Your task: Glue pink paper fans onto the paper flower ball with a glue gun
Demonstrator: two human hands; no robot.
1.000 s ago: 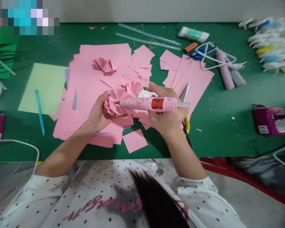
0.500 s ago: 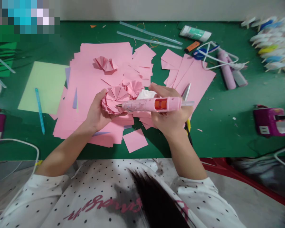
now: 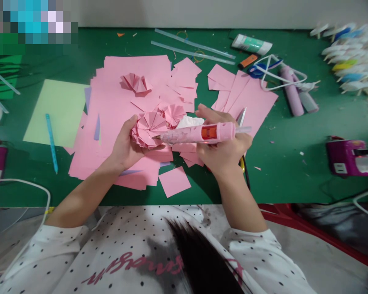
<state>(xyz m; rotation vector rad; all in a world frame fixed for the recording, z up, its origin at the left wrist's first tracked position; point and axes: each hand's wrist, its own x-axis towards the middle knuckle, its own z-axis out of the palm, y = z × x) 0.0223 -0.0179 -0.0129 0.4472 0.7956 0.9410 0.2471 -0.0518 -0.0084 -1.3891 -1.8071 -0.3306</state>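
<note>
My left hand (image 3: 126,143) is closed around the left side of a folded pink paper flower (image 3: 150,122), thumb on its upper edge. In my right hand (image 3: 222,151) is a pink glue gun (image 3: 190,134), lying nearly level. Its nozzle points left, over the lower right part of the flower; whether it touches the paper I cannot tell. A clear glue stick (image 3: 243,129) sticks out of its back end. Another pleated pink paper piece (image 3: 173,114) sits just right of the flower. Behind the gun is a crumpled white tissue (image 3: 190,121).
Stacked pink sheets (image 3: 110,98) lie under my hands, with a pleated pink piece (image 3: 136,83) on top. To the left, a blue pen (image 3: 51,143) rests on pale green paper (image 3: 37,110). Scissors (image 3: 242,116) lie beyond my right hand. A second glue gun (image 3: 291,90) lies at the right.
My right hand and the glue gun have shifted slightly right, so the nozzle has drawn back from the flower's middle. My left hand holds the flower in the same spot.
</note>
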